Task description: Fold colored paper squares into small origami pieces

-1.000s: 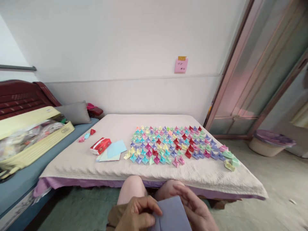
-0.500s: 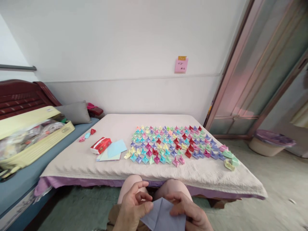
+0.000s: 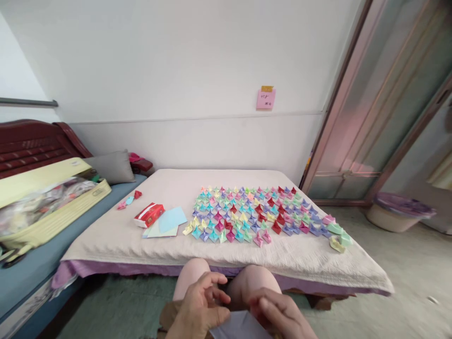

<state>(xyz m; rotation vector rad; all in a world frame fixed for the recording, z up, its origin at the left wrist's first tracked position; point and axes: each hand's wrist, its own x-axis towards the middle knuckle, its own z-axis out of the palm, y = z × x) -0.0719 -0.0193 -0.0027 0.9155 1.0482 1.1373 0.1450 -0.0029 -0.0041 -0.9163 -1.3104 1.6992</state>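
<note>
A folded sheet of greyish-purple paper (image 3: 242, 326) is low over my lap, its lower part cut off by the frame's bottom edge. My left hand (image 3: 203, 306) has its thumb on the paper's left side, with the other fingers curved above it. On the paper's right side is my right hand (image 3: 282, 313), slightly blurred, its fingers bent round the edge; the fingertips' exact contact is partly hidden. Beyond my knees, rows of small folded paper boats (image 3: 243, 212) in many colours stand on the cream cloth (image 3: 116, 240).
A red tissue pack (image 3: 149, 215) lies beside light blue paper sheets (image 3: 172, 219). Farther left are a few small folded pieces (image 3: 130, 200) and an open yellow case (image 3: 102, 189). A lidded bin (image 3: 391, 221) stands on the floor at right. A pink note (image 3: 265, 100) is on the wall.
The paper has moved down and tilted flatter, so less of it shows. Both hands have shifted with it, the right one's fingers now more curled. The view has tipped slightly upward.
</note>
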